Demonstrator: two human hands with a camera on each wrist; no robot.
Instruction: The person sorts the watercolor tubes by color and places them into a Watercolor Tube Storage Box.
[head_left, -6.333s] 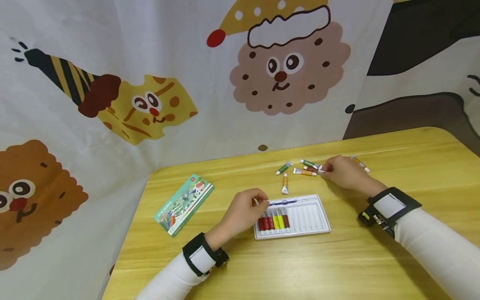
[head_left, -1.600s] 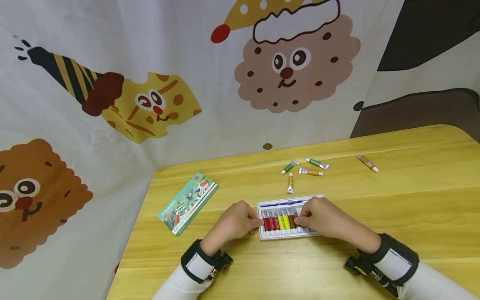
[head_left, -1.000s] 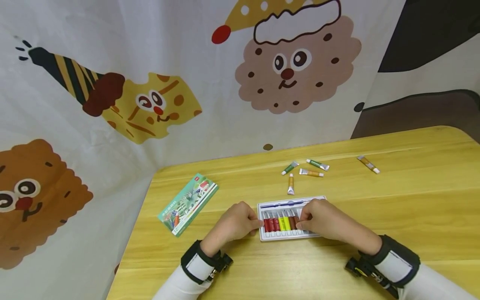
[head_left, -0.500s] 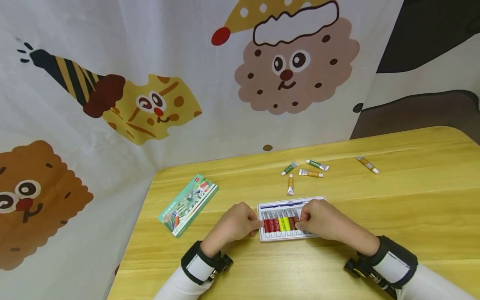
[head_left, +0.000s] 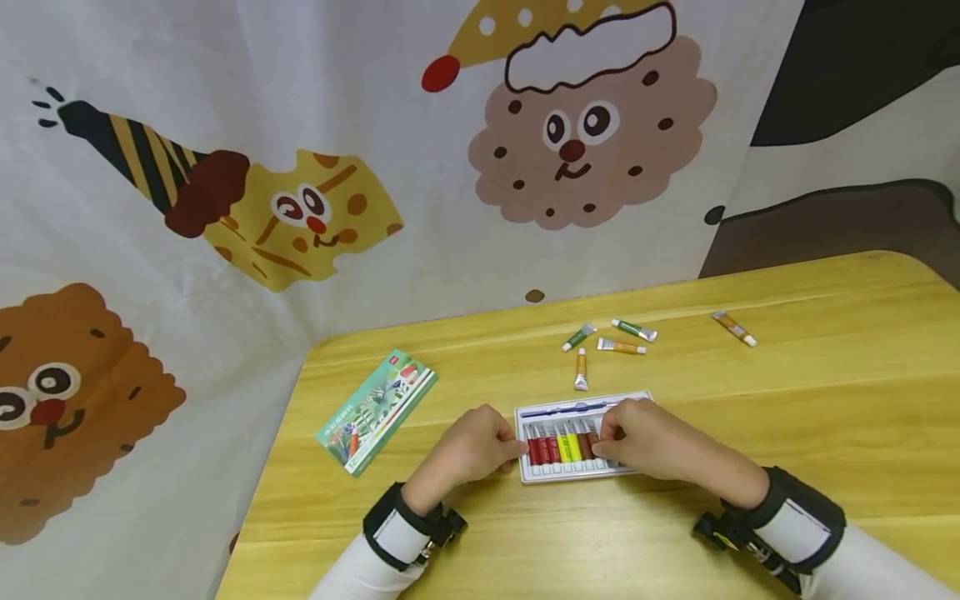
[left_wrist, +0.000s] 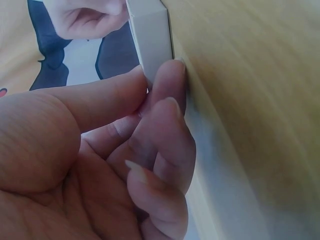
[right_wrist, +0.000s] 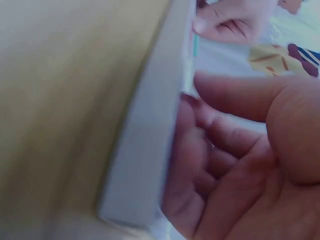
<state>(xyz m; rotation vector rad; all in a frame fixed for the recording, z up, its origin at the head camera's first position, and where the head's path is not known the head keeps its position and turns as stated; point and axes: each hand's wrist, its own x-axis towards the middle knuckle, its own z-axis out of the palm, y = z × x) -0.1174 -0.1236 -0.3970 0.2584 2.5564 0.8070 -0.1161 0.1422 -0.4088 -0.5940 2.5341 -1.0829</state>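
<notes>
A white plastic tray (head_left: 577, 478) lies on the table, with several paint tubes side by side in its slots: red (head_left: 543, 451), yellow (head_left: 568, 447) and brown (head_left: 584, 446). Along its back groove rests a blue paintbrush (head_left: 564, 408). My left hand (head_left: 474, 443) pinches the tray's left edge; the left wrist view shows thumb and forefinger at its corner (left_wrist: 151, 40). Over the tray's right half is my right hand (head_left: 649, 438), its thumb and fingers on the rightmost brown paint tube (head_left: 595, 440). That hand hides the slots under it.
Beyond the tray lie loose paint tubes: two green (head_left: 579, 337), two ochre (head_left: 621, 346), and another ochre-brown one (head_left: 734, 328) farther right. A green printed box (head_left: 377, 412) lies at the left. A cartoon-printed curtain (head_left: 435, 275) hangs behind the table (head_left: 810, 400).
Over six seconds, my right hand has come from the loose tubes to the tray, bringing the brown tube. My left hand has shifted down the tray's left edge. Lately both hands stay almost still.
</notes>
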